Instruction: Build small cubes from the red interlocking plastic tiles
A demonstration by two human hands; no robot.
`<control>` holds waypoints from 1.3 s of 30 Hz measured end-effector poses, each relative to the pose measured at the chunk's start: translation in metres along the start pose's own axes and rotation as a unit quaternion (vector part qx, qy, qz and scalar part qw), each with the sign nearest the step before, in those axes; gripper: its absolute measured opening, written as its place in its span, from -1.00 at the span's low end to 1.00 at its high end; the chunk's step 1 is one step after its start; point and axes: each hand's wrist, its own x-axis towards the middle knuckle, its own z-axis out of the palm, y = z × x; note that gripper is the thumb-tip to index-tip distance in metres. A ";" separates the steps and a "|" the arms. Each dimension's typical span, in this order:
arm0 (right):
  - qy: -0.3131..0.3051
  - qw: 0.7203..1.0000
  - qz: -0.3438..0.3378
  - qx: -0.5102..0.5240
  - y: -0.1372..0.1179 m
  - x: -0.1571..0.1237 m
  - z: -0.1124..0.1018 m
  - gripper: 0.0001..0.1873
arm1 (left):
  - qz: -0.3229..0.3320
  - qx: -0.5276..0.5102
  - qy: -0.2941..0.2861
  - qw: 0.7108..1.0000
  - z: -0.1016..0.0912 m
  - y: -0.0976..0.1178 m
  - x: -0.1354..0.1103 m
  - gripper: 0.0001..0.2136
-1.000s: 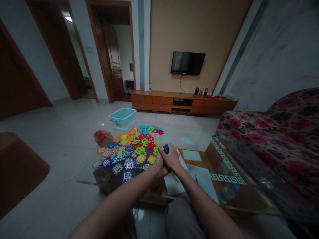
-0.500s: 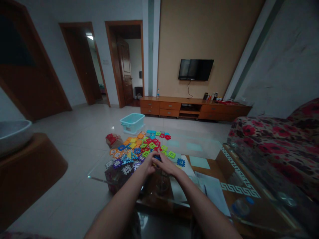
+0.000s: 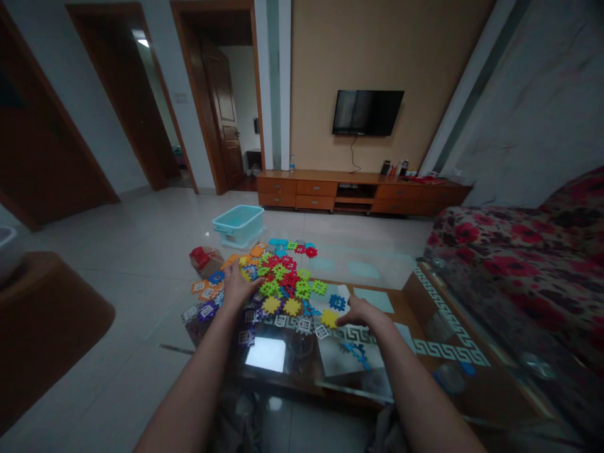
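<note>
1. The sofa [image 3: 500, 245], flowered in red, stands off to my right.
2. The cabinet [image 3: 274, 192] runs along the far wall, with the TV hung above it.
3. The table [image 3: 295, 365] is right in front of me, glass-topped, with paper [image 3: 375, 299] showing under the glass.
4. The TV [image 3: 368, 113] has a dark screen, its cord dangling beneath.
5. The pile [image 3: 285, 277] of toothed pieces spreads over the table's left half — red, green, orange, blue, purple, yellow.
6. The tub [image 3: 243, 236], pale blue, sits beyond the pile, a little left.
7. My left hand [image 3: 238, 286] is over the pile's left side, thumb and fingers well apart; I can't tell whether they touch anything.
8. My right hand [image 3: 361, 311] is right of the pile, thumb parted from fingers.
9. The yellow piece [image 3: 329, 318] lies at my right thumb's tip — contact isn't clear — and the blue piece [image 3: 337, 302] just beside those fingers.
</note>
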 end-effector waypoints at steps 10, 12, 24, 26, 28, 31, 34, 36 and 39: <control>-0.167 0.985 0.026 0.024 0.016 -0.037 0.002 -0.43 | -0.012 0.039 -0.072 0.997 0.021 -0.024 -0.002 -0.28; -0.194 0.980 0.017 0.032 0.016 -0.037 -0.004 -0.52 | -0.017 0.059 -0.080 0.995 0.019 -0.025 -0.001 -0.37; -0.214 0.946 -0.103 0.219 -0.064 -0.002 0.012 -0.73 | 0.044 0.193 -0.228 0.953 -0.030 0.026 -0.039 -0.40; -0.207 0.941 -0.114 0.244 -0.099 0.009 0.032 -0.70 | 0.027 0.180 -0.258 0.949 -0.032 0.037 -0.044 -0.40; -0.193 0.938 -0.124 0.258 -0.132 0.026 0.048 -0.70 | -0.004 0.178 -0.257 0.950 -0.031 0.046 -0.045 -0.40; -0.152 0.949 -0.125 0.246 -0.162 0.062 0.059 -0.65 | -0.045 0.176 -0.224 0.958 -0.029 0.054 -0.042 -0.40; -0.085 0.972 -0.105 0.193 -0.160 0.103 0.053 -0.67 | -0.062 0.154 -0.212 0.963 -0.029 0.053 -0.039 -0.40; -0.024 0.985 -0.082 0.147 -0.145 0.127 0.046 -0.65 | -0.062 0.137 -0.219 0.964 -0.028 0.051 -0.039 -0.38; 0.037 0.996 -0.042 0.077 -0.120 0.155 0.041 -0.41 | -0.043 0.104 -0.242 0.964 -0.026 0.053 -0.043 -0.36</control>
